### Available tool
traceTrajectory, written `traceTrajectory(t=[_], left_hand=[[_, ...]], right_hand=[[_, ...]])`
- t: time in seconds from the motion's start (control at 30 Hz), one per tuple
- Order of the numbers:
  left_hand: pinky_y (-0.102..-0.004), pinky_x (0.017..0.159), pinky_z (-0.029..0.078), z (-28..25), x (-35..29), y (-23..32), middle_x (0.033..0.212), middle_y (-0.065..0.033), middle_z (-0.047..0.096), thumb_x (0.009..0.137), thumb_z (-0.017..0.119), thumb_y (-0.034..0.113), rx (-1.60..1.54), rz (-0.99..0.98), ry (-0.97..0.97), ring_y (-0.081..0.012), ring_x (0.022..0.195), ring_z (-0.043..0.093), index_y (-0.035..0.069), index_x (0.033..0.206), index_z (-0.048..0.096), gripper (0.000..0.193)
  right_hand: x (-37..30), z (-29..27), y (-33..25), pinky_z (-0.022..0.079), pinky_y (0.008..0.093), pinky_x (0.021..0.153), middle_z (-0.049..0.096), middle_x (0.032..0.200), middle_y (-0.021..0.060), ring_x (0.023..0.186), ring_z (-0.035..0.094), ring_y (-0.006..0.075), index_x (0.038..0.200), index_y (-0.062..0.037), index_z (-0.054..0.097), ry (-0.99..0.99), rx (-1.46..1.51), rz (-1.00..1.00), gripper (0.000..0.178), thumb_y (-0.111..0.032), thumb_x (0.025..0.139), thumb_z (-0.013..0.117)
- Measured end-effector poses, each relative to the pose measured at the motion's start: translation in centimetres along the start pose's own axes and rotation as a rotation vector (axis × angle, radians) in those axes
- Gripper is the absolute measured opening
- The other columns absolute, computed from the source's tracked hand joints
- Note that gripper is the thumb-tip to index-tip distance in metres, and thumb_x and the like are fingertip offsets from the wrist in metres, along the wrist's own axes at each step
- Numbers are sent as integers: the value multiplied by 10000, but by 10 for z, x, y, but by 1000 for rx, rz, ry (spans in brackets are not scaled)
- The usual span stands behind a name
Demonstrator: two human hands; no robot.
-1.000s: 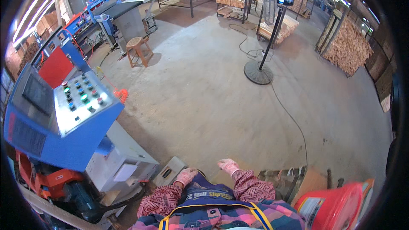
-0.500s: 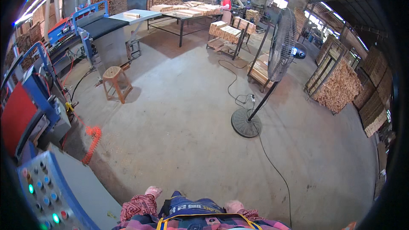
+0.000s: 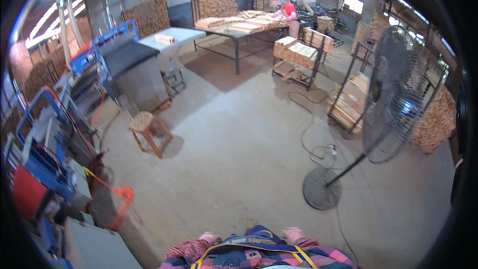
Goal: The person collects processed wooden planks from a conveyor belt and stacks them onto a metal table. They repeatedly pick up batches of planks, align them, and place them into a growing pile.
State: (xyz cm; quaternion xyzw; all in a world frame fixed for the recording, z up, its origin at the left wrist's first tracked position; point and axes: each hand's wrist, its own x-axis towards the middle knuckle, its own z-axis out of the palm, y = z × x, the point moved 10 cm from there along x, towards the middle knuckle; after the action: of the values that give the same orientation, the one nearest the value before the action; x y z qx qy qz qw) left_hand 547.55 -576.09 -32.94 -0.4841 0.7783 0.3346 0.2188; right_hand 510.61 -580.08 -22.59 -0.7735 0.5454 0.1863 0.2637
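Note:
My left hand (image 3: 210, 238), in a pale pink glove, hangs low by my body at the lower edge. My right hand (image 3: 294, 235), also in a pale glove, hangs on the other side of my dark blue apron (image 3: 251, 241). No object shows in either hand, and both are apart from everything on the floor. Blur and small size hide how the fingers lie. To the right front stands a black pedestal fan (image 3: 391, 94) on a round base (image 3: 322, 189). A wooden-coloured stool (image 3: 149, 132) stands ahead on the left.
Blue machines (image 3: 50, 144) with an orange coiled hose (image 3: 123, 206) line the left, beside a grey cabinet (image 3: 97, 244). A cable (image 3: 311, 119) crosses the floor near the fan. Carts of wood pieces (image 3: 298, 55) stand ahead. Behind a wood-laden table (image 3: 237, 52), a person (image 3: 289, 15) in red works.
My view has moved forward: the fan, stool and table are nearer and larger. The control panel at lower left has left the view. Both hands stay low by my body.

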Motion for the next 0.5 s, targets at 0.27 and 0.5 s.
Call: traceTrajectory(t=[0.27,0.5], left_hand=[[-421,910,514,-208,124,-130,1132,-158,676,882,540,238,-710,-367,378,-334,1080,636,147,1142,681,309],[-425,959,501,-365,310,-192,1205,-133,668,962,456,362,-250,-205,22,-313,1137,633,198,1288,618,399]], right_hand=[[273,-270,107,489,422,906,709,1032,102,1035,644,326,1028,-146,702,185,408,256,383,-412,853,489],[516,-438,10,488,434,897,673,1137,142,1090,614,346,1086,-144,684,310,288,-256,391,-422,853,538]])
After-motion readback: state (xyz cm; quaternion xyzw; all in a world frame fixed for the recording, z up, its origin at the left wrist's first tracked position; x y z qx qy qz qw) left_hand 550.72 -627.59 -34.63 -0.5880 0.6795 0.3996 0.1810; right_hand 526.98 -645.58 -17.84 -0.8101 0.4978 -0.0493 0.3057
